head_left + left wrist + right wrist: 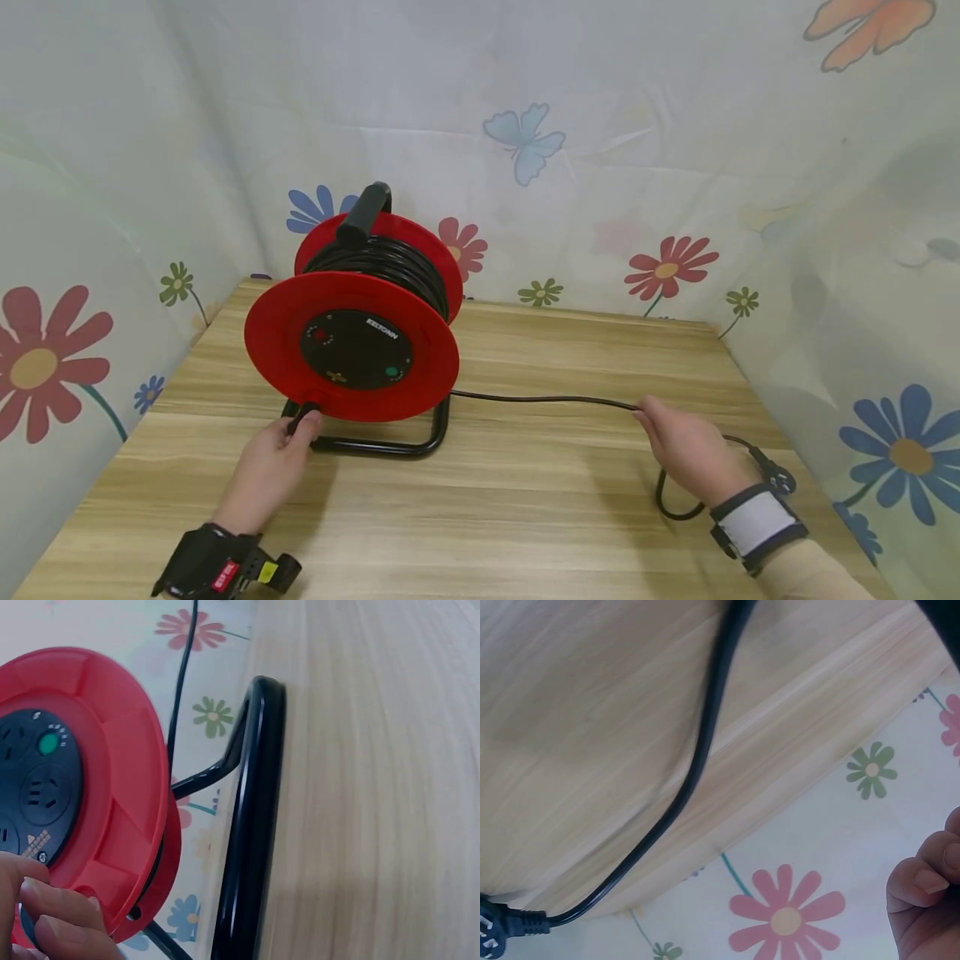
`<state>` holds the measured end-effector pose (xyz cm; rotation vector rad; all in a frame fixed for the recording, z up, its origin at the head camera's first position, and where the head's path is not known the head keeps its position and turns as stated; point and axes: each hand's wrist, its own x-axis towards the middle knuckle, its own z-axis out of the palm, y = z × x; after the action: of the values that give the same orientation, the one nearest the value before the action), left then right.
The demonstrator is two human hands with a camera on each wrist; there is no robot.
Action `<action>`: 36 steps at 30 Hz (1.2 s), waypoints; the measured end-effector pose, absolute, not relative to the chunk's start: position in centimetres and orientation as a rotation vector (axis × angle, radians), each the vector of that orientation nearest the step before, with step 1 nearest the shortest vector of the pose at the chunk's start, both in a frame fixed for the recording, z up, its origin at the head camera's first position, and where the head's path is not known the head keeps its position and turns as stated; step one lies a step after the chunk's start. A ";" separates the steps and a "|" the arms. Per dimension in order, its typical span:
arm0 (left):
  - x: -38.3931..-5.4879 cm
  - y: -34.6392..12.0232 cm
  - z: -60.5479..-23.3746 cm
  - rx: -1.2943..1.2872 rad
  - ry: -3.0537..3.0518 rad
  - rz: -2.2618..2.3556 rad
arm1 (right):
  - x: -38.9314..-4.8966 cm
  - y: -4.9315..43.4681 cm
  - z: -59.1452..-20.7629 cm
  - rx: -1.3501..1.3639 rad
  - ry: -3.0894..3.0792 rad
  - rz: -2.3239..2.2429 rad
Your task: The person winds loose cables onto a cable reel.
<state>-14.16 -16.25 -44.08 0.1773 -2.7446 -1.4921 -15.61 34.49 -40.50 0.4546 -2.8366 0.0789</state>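
A red cable reel [356,350] with black cable wound between its discs stands at the left of the table. Low on the front disc, my left hand [273,467] grips the black crank knob [302,417]; in the left wrist view its curled fingers hide most of that knob. A single cable [540,399] runs out from the reel to the right, nearly straight. My right hand [693,450] pinches this cable between thumb and fingers. Beyond the pinch the loose end loops under the hand to a black plug [776,475], also seen in the right wrist view.
The reel rests on a black tube stand [375,448] and has a black carrying handle [363,215] on top. Sockets and a green button [49,743] show on its panel. A flower-printed curtain [570,208] encloses the wooden table [525,517] at the back and sides.
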 end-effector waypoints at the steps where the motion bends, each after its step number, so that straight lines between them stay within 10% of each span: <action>1: -14.1 -16.4 -44.0 0.186 -2.724 -1.515 | -15.7 34.3 -40.5 0.463 -2.829 0.072; 36: -14.2 -18.1 -39.0 0.277 -2.209 -1.786 | -16.6 28.4 -41.4 0.747 -2.718 0.060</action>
<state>-14.16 -18.06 -39.00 0.2768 -2.2089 -1.7860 -16.64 28.40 -41.38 0.7467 -2.7183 0.0604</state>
